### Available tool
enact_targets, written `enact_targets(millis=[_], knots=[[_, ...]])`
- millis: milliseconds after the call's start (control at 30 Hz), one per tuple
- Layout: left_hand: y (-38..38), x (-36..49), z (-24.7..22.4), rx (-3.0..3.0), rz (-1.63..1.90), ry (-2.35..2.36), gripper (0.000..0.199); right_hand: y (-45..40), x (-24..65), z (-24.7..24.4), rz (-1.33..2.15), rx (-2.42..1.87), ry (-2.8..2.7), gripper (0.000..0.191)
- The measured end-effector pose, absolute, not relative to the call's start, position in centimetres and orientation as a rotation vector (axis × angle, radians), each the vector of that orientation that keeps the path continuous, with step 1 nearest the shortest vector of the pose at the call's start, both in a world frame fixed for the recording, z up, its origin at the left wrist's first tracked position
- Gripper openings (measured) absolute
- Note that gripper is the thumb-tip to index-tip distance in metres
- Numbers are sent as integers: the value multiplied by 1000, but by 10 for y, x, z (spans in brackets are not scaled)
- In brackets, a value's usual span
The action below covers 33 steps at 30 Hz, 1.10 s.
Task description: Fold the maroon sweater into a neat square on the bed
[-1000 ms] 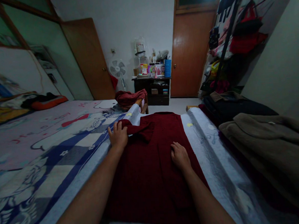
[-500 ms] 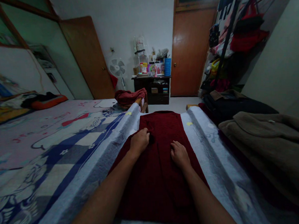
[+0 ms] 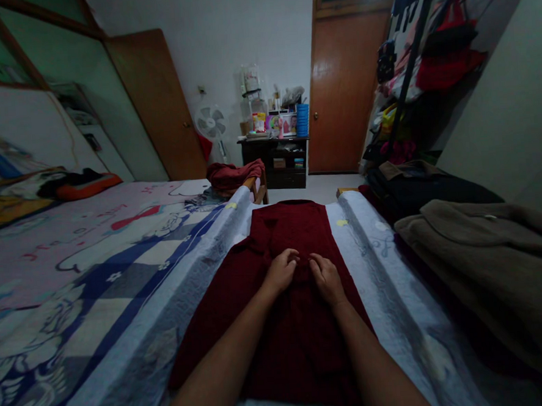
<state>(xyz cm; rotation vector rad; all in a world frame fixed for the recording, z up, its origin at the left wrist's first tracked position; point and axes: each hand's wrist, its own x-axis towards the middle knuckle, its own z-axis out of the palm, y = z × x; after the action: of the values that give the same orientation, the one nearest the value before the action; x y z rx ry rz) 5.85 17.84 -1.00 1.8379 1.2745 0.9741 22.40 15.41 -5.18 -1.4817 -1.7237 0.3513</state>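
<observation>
A dark red garment (image 3: 300, 226) lies spread over the pale patterned cloth, its collar end away from me. One sleeve angles out to the lower left; another lies folded down over the body on the right. My left hand (image 3: 282, 269) rests at the garment's middle, its fingers curled together; whether fabric is between them is too dark to tell. Close beside it on the right, my right hand (image 3: 326, 278) touches the garment with bent fingers slightly apart.
On the right lie a folded brown coat (image 3: 485, 245) and dark clothes (image 3: 435, 187). A patterned bed (image 3: 94, 238) fills the left. Behind are a reddish cloth (image 3: 232, 176), a fan (image 3: 211, 122) and a black cabinet (image 3: 275, 163).
My left hand has moved right and slightly toward me, closer to my right hand. The left sleeve now spreads farther out to the lower left. My right hand has barely moved.
</observation>
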Motion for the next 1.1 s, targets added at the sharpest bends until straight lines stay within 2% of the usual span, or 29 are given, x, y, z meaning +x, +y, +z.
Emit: enact_targets(millis=[100,200,300,467,600,700,833,967,1100], knots=[[168,56,-5,1951,1054,1400,31,152,222,-53,308,-1519,-1772,49],[161,42,-3,2028,1113,1754,31,151,220,-55,224,-1521,-1860,56],[158,25,-10,1973,1036,1904,36,151,220,-57,182,-1502,-1914,55],[158,19,-24,1795,974,1725,39,152,222,-59,175,-1445,-1955,41],[154,36,-20,1517,1174,1487,46,152,223,-55,240,-1361,-1891,32],[145,54,-14,1188,1261,1145,58,151,225,-50,374,-1263,-1757,37],[132,74,-14,879,1167,791,76,149,227,-44,464,-1175,-1619,46],[126,79,-22,959,1034,874,75,150,226,-45,423,-1182,-1641,55],[125,64,-27,1222,982,1032,66,153,224,-53,386,-1203,-1687,53]])
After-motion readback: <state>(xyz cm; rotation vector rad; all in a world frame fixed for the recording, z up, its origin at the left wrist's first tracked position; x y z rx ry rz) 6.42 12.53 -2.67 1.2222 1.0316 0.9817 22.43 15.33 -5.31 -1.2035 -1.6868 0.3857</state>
